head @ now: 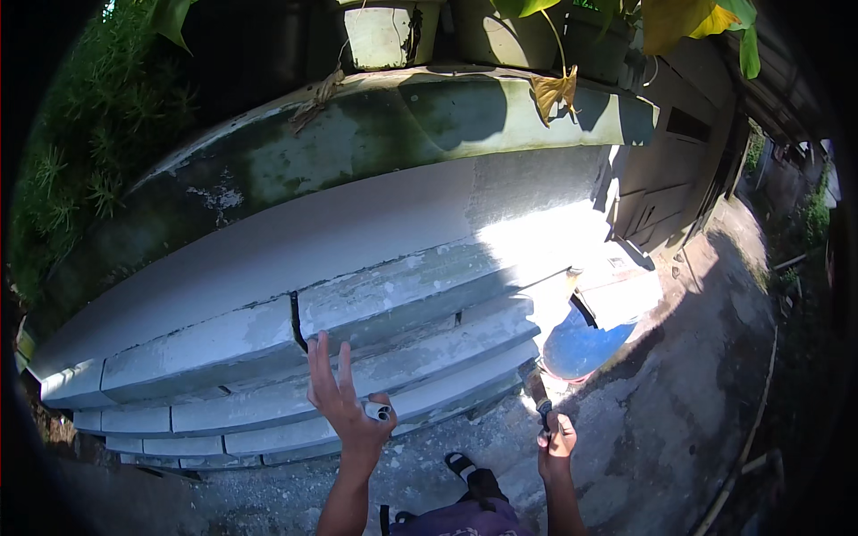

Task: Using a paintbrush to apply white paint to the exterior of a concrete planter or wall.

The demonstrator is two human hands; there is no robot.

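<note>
My left hand (348,409) is raised in front of the stepped, painted masonry ledges (402,281), its fingers spread upward. A small whitish cylindrical thing (377,410) sits between its thumb and palm; what it is I cannot tell. A narrow dark gap runs down the upper ledge just above my fingertips. On the right, my right hand (558,435) is closed around the dark handle of a flat-bladed scraper (535,386), whose blade points up and left, near the ends of the lower ledges.
A blue plastic container (583,345) stands right of the ledges, with a pale sunlit object over it. Potted plants in white pots (382,33) line the mossy upper slab (429,120). Below is rough concrete ground (623,429), with a pole (744,449) along its right side.
</note>
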